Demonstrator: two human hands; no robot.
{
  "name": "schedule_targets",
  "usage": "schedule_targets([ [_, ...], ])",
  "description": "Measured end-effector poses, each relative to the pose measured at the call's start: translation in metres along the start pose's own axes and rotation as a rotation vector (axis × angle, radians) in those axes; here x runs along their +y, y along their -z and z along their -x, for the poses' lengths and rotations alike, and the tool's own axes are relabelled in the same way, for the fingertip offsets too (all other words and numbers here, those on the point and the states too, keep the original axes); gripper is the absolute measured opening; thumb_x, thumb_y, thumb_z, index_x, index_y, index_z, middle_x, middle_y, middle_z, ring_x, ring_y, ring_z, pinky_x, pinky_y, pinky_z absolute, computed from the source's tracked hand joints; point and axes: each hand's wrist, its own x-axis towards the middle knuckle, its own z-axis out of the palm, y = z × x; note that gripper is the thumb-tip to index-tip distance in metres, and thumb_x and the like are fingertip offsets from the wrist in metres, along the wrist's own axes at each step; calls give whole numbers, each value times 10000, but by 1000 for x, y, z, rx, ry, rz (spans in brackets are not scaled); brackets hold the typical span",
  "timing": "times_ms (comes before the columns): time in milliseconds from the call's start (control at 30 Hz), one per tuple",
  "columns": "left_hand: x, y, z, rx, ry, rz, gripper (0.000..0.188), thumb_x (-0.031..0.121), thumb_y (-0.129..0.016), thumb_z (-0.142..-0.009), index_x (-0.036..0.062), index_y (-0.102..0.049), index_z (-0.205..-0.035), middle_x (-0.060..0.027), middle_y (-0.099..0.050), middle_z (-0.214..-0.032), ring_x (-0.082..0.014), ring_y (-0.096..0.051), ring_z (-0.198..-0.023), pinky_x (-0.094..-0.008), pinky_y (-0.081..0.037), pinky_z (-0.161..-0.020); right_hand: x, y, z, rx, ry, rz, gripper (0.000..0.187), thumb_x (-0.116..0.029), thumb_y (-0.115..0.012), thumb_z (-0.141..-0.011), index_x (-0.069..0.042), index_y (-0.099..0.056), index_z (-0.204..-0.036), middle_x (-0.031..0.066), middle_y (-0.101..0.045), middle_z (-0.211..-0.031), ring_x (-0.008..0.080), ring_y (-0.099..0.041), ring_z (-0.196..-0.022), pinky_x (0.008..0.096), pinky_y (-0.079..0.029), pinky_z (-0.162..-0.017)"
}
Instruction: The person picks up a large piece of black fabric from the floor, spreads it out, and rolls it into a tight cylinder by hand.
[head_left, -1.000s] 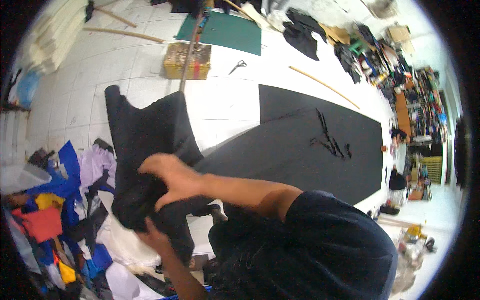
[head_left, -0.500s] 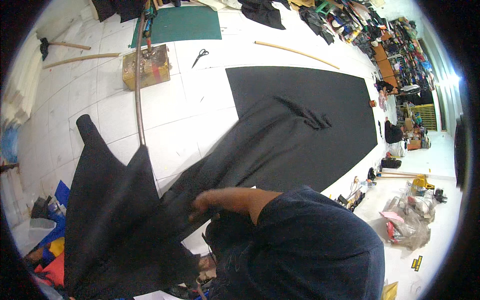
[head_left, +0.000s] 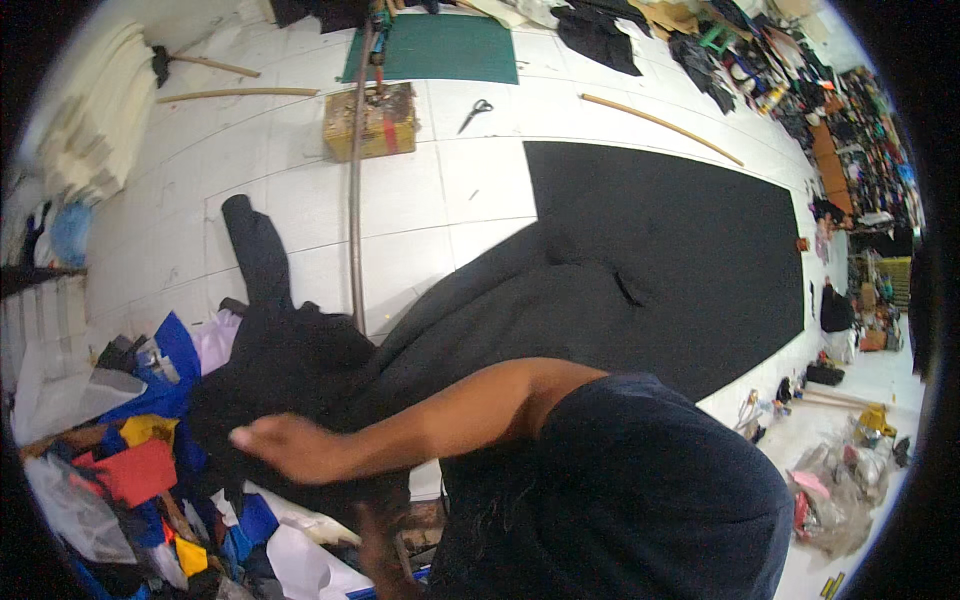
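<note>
A long black cloth [head_left: 670, 250] lies over the white floor, wrinkled in the middle and bunched at its left end [head_left: 290, 350]. From this bunch a narrow black roll [head_left: 255, 250] sticks up toward the far side. My right hand [head_left: 290, 448] is at the near left of the bunch, arm stretched across, fingers curled in on the black cloth. Lower down, my left hand [head_left: 375, 530] is a brown blur beside the cloth's near edge; its fingers do not show clearly. A long metal pole [head_left: 356, 220] reaches down to the bunched cloth.
A worn yellowish box [head_left: 400, 120] stands by the pole. Scissors [head_left: 475, 115], a wooden stick [head_left: 660, 128] and a green mat [head_left: 450, 50] lie farther off. Colourful scraps [head_left: 140, 470] heap at the lower left, plastic bags [head_left: 840, 490] at the right.
My right hand has moved left along the cloth. The left end of the cloth, spread wide before, is now gathered into a smaller bunch, uncovering the scraps. The view has shifted left.
</note>
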Motion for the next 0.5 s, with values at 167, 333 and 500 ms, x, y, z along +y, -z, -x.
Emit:
schedule_targets([
  [167,14,-21,14,-87,152,490,570,442,-450,-925,64,-475,-1351,-151,-497,-1362,-372,-490,-1206,-535,-374,-1044,-59,-122,-13,-162,147,-406,427,-387,-516,-976,-13,-519,-770,76,-502,-776,139,-486,-758,333,-435,-696],
  [333,44,14,10,35,162,1072,572,450,-429,-933,72,-468,-1361,-151,-498,-1369,-383,-480,-1225,-544,-360,-1056,-37,-35,-20,-31,461,158,433,-228,-748,-817,3,-567,-1136,136,-586,-1104,234,-610,-1013,353,-481,-905],
  [500,79,41,57,-197,-43,1302,632,494,-362,-946,73,-395,-1416,-154,-424,-1435,-389,-424,-1288,-546,-327,-1088,90,109,24,112,109,767,984,-454,-777,-757,-8,-249,-1457,284,-380,-1385,384,-404,-1292,454,-338,-1066],
])
